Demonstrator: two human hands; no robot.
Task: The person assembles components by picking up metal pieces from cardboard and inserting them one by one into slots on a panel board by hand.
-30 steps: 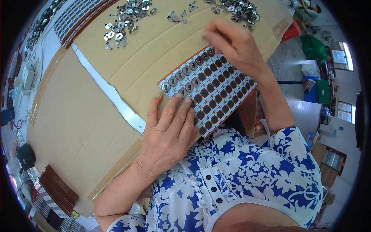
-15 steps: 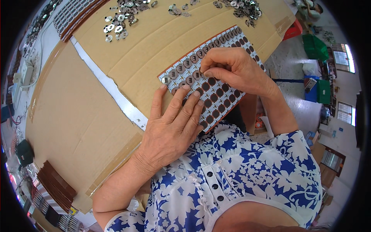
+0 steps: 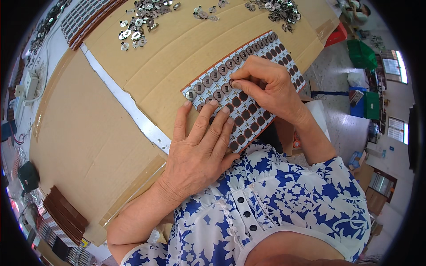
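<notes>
A flat panel with a pale blue-and-white print and brown edges lies tilted on the cardboard near my body. Rows of dark round spots cover its near part. Grey metal discs, each with a small black rectangle, fill the row along the far edge and part of the row below. My left hand is open, fingers spread, its fingertips resting on the panel's left part. My right hand is closed in a pinch over the panel, fingertips beside a seated disc. Whatever sits between those fingertips is hidden.
Loose metal discs lie in heaps at the far left and far right, with a small group between. Stacked panels stand at the upper left, brown sheets at the lower left. A red bin is beyond the table's right edge.
My right hand has shifted slightly left and toward me, still pinched. The panel has turned a little, and my left thumb now shows at its near corner. My left fingertips have stayed on the panel.
</notes>
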